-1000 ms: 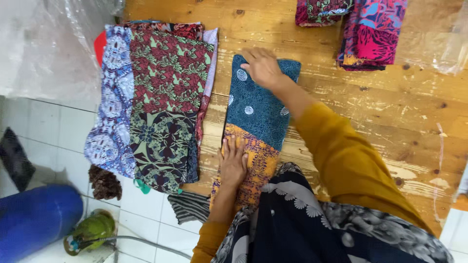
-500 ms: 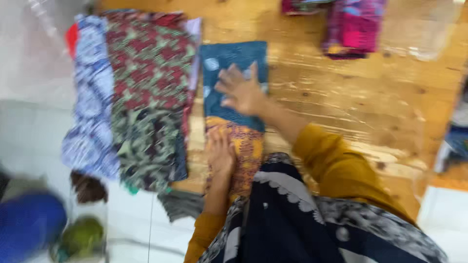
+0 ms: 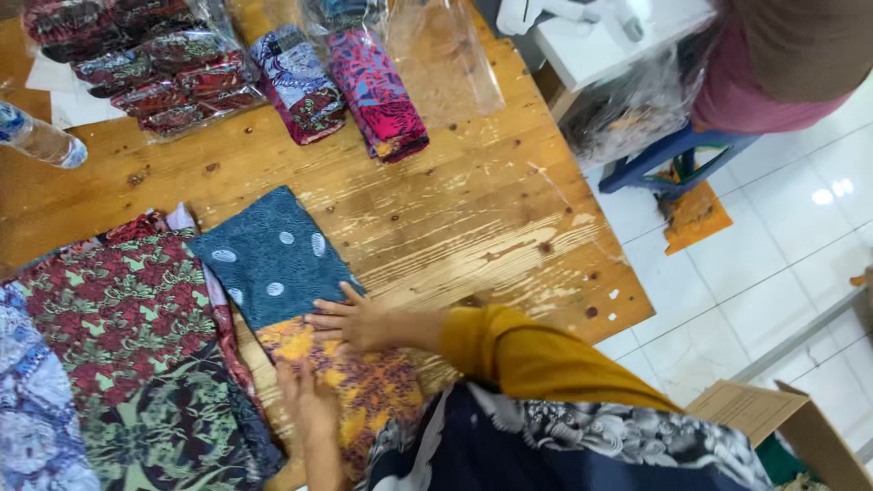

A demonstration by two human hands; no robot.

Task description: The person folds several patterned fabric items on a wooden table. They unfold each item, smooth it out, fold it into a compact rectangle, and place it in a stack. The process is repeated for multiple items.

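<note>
While both hands press flat on it, the folded cloth [image 3: 273, 264] lies on the wooden desk [image 3: 473, 218] near its front edge, its far part teal with pale oval spots and its near part orange and yellow. The right hand [image 3: 350, 320] rests palm down where teal meets orange, fingers spread and pointing left, gripping nothing. The left hand [image 3: 307, 405] lies flat on the orange part, closer to the body, fingers stretched away from the person and likewise open; its wrist runs out of the picture at the bottom. A mustard sleeve [image 3: 536, 359] covers the right forearm, and a dark patterned garment [image 3: 564, 445] fills the lower middle of the view.

Just left of the folded cloth, touching or overlapping its edge, lies a stack of cloths in red, green and black [image 3: 127, 355], with a blue-and-white cloth [image 3: 32, 409] at the far left. At the far side of the desk sit folded fabrics in clear plastic bags [image 3: 164, 64], a red-and-blue roll [image 3: 296, 86] and a pink-and-blue roll [image 3: 377, 91]. A plastic bottle [image 3: 41, 136] lies at the left edge. Another person in a pink top [image 3: 755, 91] sits at upper right on a blue stool [image 3: 664, 155], and a cardboard box [image 3: 782, 423] stands on the white tiled floor [image 3: 773, 273]
</note>
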